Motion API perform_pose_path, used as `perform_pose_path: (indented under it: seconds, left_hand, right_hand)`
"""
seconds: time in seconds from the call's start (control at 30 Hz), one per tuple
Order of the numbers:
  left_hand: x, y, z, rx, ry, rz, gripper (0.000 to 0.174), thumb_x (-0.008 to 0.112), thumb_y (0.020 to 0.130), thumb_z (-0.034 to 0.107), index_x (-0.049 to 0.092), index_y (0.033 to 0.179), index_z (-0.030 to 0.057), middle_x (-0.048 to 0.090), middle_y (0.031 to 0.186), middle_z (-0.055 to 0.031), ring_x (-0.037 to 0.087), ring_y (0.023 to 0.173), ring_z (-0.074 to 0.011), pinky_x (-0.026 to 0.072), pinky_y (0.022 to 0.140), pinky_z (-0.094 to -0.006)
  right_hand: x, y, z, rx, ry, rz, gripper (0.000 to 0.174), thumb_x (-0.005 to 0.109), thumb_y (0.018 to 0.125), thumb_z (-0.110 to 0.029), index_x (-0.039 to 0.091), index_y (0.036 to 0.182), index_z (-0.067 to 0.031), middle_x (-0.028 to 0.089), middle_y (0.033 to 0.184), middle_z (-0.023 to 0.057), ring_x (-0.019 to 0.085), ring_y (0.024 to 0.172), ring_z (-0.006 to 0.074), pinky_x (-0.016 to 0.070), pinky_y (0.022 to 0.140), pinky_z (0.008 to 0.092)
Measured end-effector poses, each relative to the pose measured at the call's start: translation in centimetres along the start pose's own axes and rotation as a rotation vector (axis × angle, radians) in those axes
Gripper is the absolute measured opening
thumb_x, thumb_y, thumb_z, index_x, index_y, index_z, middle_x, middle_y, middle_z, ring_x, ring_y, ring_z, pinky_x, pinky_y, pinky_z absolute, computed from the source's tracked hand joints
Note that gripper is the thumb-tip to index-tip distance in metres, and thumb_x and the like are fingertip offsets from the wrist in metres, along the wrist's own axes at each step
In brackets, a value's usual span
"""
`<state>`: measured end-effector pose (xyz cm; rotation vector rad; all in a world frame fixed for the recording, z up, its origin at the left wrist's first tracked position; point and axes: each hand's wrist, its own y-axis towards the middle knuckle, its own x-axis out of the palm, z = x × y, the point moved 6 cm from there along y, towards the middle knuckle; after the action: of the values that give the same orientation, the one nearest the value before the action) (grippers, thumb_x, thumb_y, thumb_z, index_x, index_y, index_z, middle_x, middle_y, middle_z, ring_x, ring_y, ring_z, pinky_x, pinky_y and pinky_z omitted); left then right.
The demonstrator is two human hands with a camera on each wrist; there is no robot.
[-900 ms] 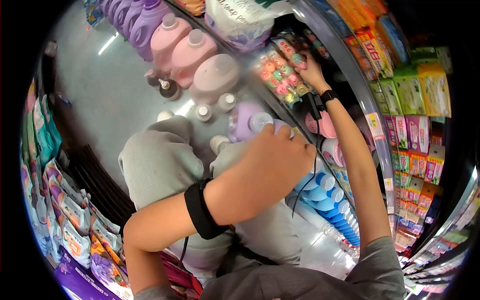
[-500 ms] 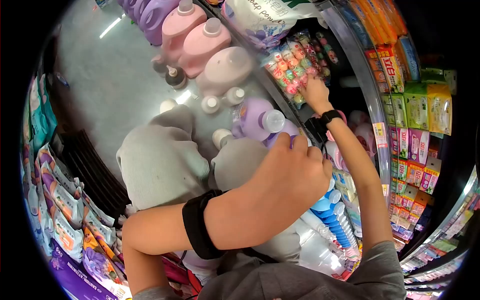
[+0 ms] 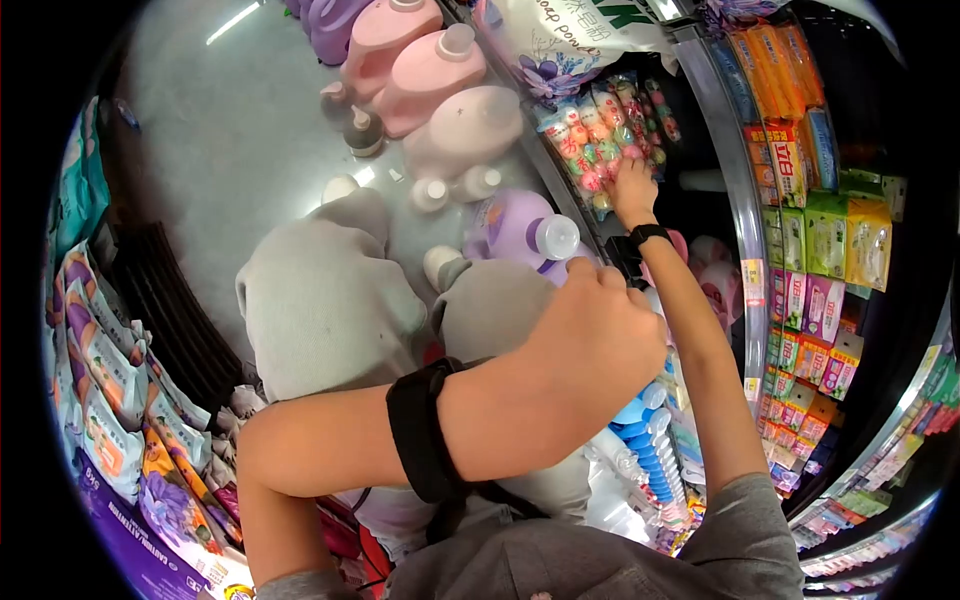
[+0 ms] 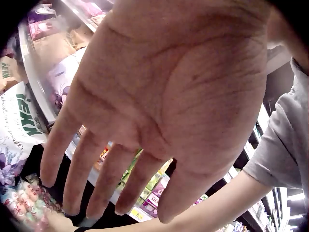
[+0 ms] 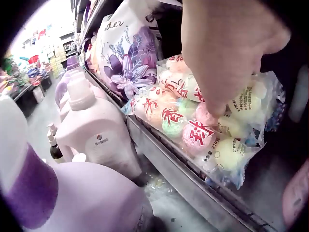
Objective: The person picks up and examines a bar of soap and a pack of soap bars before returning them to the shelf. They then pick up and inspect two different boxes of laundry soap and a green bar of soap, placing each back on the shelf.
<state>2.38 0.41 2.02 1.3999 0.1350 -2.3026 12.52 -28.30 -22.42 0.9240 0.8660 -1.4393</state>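
My right hand [image 3: 634,190] reaches onto the lowest shelf. Its fingertips rest on a clear bag of colourful scented balls [image 5: 170,110] with red lettering, at the bag's right part. In the right wrist view the back of the right hand [image 5: 227,43] covers some of the balls, and its other fingertips are hidden. More such bags [image 3: 628,100] lie right behind. My left hand [image 3: 580,365] hangs in front of my knees, holding nothing. The left wrist view shows the palm of the left hand [image 4: 169,96] with fingers extended.
A large white soap powder bag [image 3: 575,45] stands beyond the ball bags. Pink jugs [image 3: 435,80] and a purple jug [image 3: 515,230] line the floor along the shelf edge [image 5: 169,164]. Boxed soaps [image 3: 825,230] fill the upper shelf at right. Blue-capped bottles [image 3: 645,440] stand near my legs.
My right hand has moved from the farther bags down to the near edge of the front bag, and its fingers now rest there. My left hand has shifted slightly right and down in the view.
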Motion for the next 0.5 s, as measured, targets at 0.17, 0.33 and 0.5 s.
perform_pose_path:
  seconds: [0.17,0.33,0.5]
  left_hand:
    - [-1.1,-1.5,0.9,-0.079,0.002,-0.035,0.027,0.06,0.065,0.014,0.06,0.09,0.0035,0.06,0.081,-0.0082,0.057,0.08,-0.0228,0.046,0.07,-0.0344]
    - [-4.7,-5.1,-0.1,-0.049,-0.104,-0.006,0.041,0.064,0.066,0.016,0.059,0.104,-0.0003,0.061,0.087,-0.0127,0.058,0.086,-0.0285,0.0464,0.079,-0.0397]
    - [-3.4,-7.7,-3.8,-0.214,-0.624,-0.268,0.035,0.067,0.067,0.02,0.061,0.098,0.0046,0.061,0.099,-0.0118,0.058,0.093,-0.0285,0.049,0.076,-0.0345]
  right_hand:
    - [-1.8,1.3,2.1,0.167,0.298,0.057,0.04,0.066,0.077,-0.033,0.051,0.099,-0.0026,0.059,0.097,0.0184,0.058,0.09,0.035,0.0493,0.07,0.0431]
    - [0.8,4.9,12.1,0.207,0.306,0.23,0.03,0.06,0.08,-0.025,0.058,0.094,0.001,0.06,0.092,0.0242,0.056,0.09,0.0395,0.0457,0.077,0.0454]
    - [10.2,8.5,19.9,0.261,0.2,-0.081,0.037,0.061,0.08,-0.025,0.059,0.106,0.0013,0.06,0.099,0.0242,0.057,0.093,0.0404,0.0468,0.079,0.045]
